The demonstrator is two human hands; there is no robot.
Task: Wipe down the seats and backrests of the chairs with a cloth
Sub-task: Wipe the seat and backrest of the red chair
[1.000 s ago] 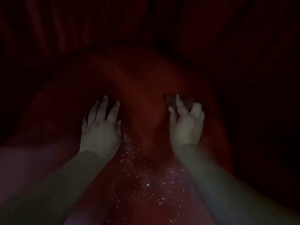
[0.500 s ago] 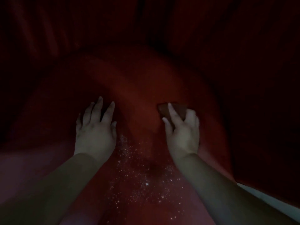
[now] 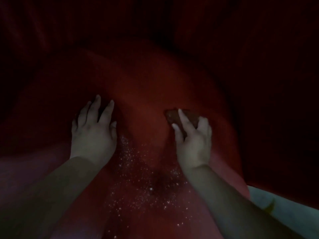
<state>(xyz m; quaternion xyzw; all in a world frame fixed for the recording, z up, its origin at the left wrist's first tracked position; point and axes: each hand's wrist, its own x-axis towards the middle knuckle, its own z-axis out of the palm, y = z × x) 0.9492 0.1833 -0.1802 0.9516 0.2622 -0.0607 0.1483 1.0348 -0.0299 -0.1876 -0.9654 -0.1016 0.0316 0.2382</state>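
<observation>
The scene is lying in very dim light, and a red chair [image 3: 146,87] is filling most of the view, its padded surface bulging toward the camera and fading into dark red folds at the top and both sides. The left hand [image 3: 93,130] is resting flat on the red padding left of centre, its grip spread, the fingers [image 3: 107,109] lying straight and a little apart, holding nothing. The right hand [image 3: 193,142] is pressing a small dark brownish cloth [image 3: 172,116] against the padding right of centre; its grip is pinching the cloth, with the forefinger lying straight across the top of it, the thumb sitting at its near left edge and the other fingers curling over its right end. The cloth is showing only beyond and beside those fingers, so its full shape cannot be told. The two hands are lying well apart, at about the same height in the view. Between the forearms, nearer the camera, pale specks [image 3: 138,178] are lying scattered over the red surface. At the lower right corner a pale strip [image 3: 293,209] is showing past the right forearm; what it is cannot be told.
</observation>
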